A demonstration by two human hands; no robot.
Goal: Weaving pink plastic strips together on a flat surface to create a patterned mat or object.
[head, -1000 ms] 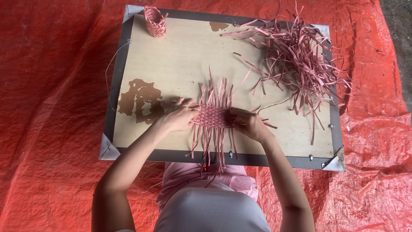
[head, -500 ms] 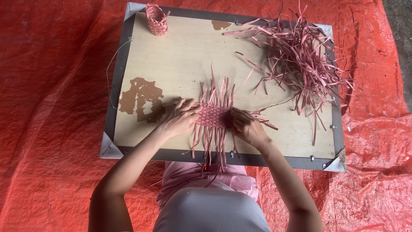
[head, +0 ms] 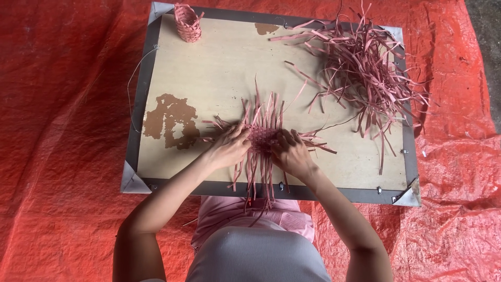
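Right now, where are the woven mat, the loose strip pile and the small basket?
Woven mat (head: 262, 137): head view, on its woven centre.
Loose strip pile (head: 365, 68): head view, on the tangle's middle.
Small basket (head: 188, 22): head view, on its side wall.

The tabletop is a pale, matt wooden board whose top layer has peeled away in rough brown patches, and it sits in a dull grey metal frame with lighter metal corner pieces. The woven mat, the loose strips and the small basket look like flat, matt pink paper or fibre strips. Beneath lies a crinkled orange plastic tarp with a faint sheen.
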